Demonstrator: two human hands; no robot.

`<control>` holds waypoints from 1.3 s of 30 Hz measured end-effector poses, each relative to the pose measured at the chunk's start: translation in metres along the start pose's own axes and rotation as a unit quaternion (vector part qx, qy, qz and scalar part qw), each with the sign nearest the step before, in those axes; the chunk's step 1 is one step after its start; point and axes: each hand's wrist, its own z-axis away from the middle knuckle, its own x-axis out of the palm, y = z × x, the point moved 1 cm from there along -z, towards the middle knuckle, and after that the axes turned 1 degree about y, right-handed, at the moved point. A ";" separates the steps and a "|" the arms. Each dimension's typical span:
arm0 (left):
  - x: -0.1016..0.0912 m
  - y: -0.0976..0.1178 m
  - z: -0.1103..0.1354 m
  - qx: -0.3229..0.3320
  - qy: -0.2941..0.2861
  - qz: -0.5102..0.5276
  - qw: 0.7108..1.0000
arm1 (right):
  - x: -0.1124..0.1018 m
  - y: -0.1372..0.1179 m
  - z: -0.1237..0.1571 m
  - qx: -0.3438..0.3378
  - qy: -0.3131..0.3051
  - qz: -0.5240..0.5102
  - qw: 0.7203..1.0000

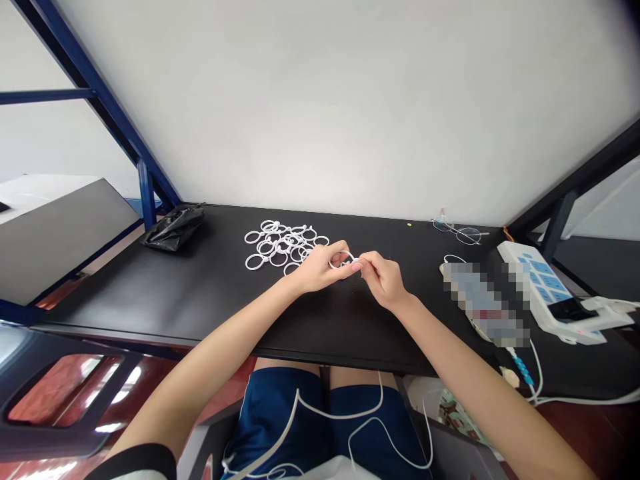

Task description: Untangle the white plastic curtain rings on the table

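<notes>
Both my hands meet over the middle of the black table [210, 280]. Between them is a white ring [351, 255] with a small knob-like end. My left hand [323, 267] curls its thumb and fingers around the ring's loop. The fingertips of my right hand [383, 277] pinch the ring's right end, covering the small part there. Just left of my left hand lies a loose pile of white rings [270, 250], several of them with small joints attached; my left hand hides part of the pile.
A black plastic bag [175, 229] lies at the back left. Toward the right are eyeglasses [467, 235], a blurred phone [480, 307] on a cable, and a white power strip [545, 287] with a plugged-in charger. White cord [340, 417] hangs over my lap below the table edge.
</notes>
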 end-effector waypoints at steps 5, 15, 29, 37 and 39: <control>-0.006 -0.011 -0.003 0.012 0.029 -0.119 0.992 | 0.002 0.001 -0.002 0.043 0.021 -0.019 0.999; -0.027 -0.047 -0.009 -0.016 0.056 -0.376 0.925 | -0.010 0.021 -0.015 0.183 0.035 0.060 0.981; -0.019 -0.052 -0.008 -0.030 0.011 -0.452 0.892 | -0.003 0.033 -0.012 0.283 -0.099 0.154 0.942; -0.019 -0.047 -0.008 0.001 0.050 -0.444 0.895 | -0.001 0.028 -0.012 0.299 -0.111 0.164 0.934; -0.018 -0.043 -0.009 0.032 0.074 -0.425 0.902 | 0.000 0.027 -0.013 0.297 -0.115 0.164 0.934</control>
